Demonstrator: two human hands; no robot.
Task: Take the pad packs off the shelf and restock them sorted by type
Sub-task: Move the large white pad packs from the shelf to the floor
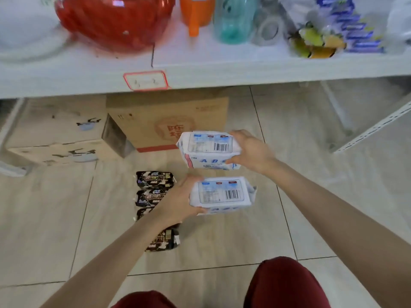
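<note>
Two white packs in the air, one per hand! The right hand [251,152] has the upper white pack [209,145], its grip closed around the pack's right end, barcode side up. The left hand [178,198] has the lower white pack [222,194], thumb under the front edge and fingers wrapped over the left end. Both packs hang above the floor [222,245], in front of the shelf [244,67] and well below it.

Down on the tiles, a column of dark packs [154,181] is lined up already, partly hidden behind the left forearm. So this looks like the sorting stage: darks in one row, whites about to start their own. The next move, I'd say, calls for setting these two down just beside the dark column, on the open tiles to its right, without mixing the types.

Behind them, a cardboard box [169,121] and a pale box [57,130] sit under the shelf, limiting room at the back. Up top stand a red bowl [115,21], an orange cup [195,12], a teal bottle [233,18], tape rolls [266,30], sponges [315,43] and blue packets [355,30]. Whether those are pads is too blurred to tell.
</note>
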